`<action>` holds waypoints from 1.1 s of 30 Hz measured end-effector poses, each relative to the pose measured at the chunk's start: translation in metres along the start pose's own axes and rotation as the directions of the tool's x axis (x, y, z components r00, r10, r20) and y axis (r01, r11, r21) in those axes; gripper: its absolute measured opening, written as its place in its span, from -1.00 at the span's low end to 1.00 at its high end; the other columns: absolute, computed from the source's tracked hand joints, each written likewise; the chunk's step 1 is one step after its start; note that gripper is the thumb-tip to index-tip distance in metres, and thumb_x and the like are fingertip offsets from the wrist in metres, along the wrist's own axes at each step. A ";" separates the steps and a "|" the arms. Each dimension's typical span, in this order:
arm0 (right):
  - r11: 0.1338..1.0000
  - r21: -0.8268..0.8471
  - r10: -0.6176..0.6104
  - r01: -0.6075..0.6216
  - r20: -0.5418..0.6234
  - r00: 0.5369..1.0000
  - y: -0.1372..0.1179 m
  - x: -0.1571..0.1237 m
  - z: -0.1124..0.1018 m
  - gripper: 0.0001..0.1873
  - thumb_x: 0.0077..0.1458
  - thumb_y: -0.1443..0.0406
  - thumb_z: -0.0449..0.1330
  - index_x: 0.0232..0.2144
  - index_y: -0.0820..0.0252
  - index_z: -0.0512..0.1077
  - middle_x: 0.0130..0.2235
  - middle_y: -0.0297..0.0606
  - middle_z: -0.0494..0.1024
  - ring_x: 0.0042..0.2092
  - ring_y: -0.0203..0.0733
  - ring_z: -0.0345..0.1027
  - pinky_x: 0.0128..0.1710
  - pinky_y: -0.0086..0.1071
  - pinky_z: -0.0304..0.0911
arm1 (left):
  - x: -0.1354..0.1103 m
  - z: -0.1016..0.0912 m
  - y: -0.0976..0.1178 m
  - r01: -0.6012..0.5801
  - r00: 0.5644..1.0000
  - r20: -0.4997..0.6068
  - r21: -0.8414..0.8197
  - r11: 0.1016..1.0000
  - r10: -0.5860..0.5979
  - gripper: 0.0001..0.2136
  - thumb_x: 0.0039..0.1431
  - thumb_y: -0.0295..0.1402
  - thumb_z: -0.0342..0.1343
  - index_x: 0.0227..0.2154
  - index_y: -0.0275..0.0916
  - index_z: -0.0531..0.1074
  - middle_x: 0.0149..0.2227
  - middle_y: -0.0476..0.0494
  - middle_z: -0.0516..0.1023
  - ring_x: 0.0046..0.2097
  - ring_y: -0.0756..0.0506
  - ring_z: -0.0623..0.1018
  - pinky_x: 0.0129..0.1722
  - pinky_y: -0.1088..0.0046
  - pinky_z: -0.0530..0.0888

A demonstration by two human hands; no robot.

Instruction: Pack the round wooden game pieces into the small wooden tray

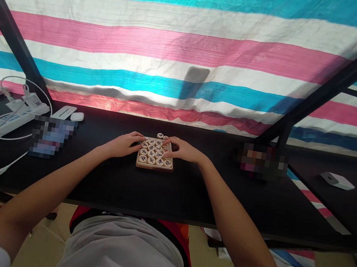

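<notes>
Squarely set, disc tray (154,168), near edge crosswise (long axis unclear), both hands (185,150) curved at its sides, grip uncertain.

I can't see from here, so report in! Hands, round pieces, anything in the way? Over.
Left hand at left side of tray, right hand at right. Round pieces in rows inside. Two loose pieces just behind, near right hand.

Round pieces (158,154) in tray (154,167) bear Chinese-style characters, mostly dark, some red at right; too small to read surely. Grey print on white charger (34,101): illegible.
</notes>
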State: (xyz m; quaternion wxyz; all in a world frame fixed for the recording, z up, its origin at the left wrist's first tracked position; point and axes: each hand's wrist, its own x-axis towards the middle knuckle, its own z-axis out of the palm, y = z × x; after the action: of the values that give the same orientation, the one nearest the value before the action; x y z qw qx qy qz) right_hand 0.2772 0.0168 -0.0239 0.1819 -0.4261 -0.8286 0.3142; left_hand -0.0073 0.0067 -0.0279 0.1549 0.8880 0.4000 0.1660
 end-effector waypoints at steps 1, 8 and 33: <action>1.000 0.004 0.006 -0.006 -0.006 1.000 0.000 0.000 0.000 -0.52 -0.14 0.03 0.32 -0.14 0.06 0.47 0.04 -0.21 0.37 0.03 -0.05 0.28 0.02 -0.20 0.19 | 0.000 0.000 0.000 0.000 1.000 0.000 0.001 1.000 0.000 -0.53 0.25 -0.03 -0.17 0.08 -0.16 0.33 0.10 -0.15 0.32 0.02 -0.15 0.44 0.10 0.34 0.31; 0.999 0.047 0.010 -0.007 -0.055 0.998 -0.001 0.001 0.001 -0.68 0.02 0.07 0.21 -0.21 0.09 0.51 -0.07 -0.23 0.45 -0.01 -0.10 0.31 0.00 -0.22 0.20 | 0.000 -0.001 0.001 0.005 1.000 0.005 0.014 1.000 -0.005 -0.54 0.25 -0.04 -0.16 0.08 -0.16 0.33 0.11 -0.16 0.31 0.03 -0.16 0.44 0.10 0.33 0.31; 0.930 -0.268 0.147 -0.250 -0.352 0.925 0.030 0.010 0.005 -0.70 0.07 0.35 0.14 -0.11 0.22 0.42 -0.29 -0.23 0.51 -0.24 -0.20 0.37 -0.17 -0.35 0.25 | 0.000 -0.001 0.000 0.014 1.000 0.020 0.010 1.000 -0.015 -0.52 0.25 -0.03 -0.18 0.09 -0.15 0.32 0.12 -0.16 0.31 0.02 -0.16 0.44 0.10 0.34 0.32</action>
State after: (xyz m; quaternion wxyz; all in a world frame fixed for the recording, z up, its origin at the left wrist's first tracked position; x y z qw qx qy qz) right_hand 0.2866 0.0367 -0.0475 0.2144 -0.5777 -0.7779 0.1232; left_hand -0.0080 0.0070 -0.0273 0.1556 0.8875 0.4056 0.1537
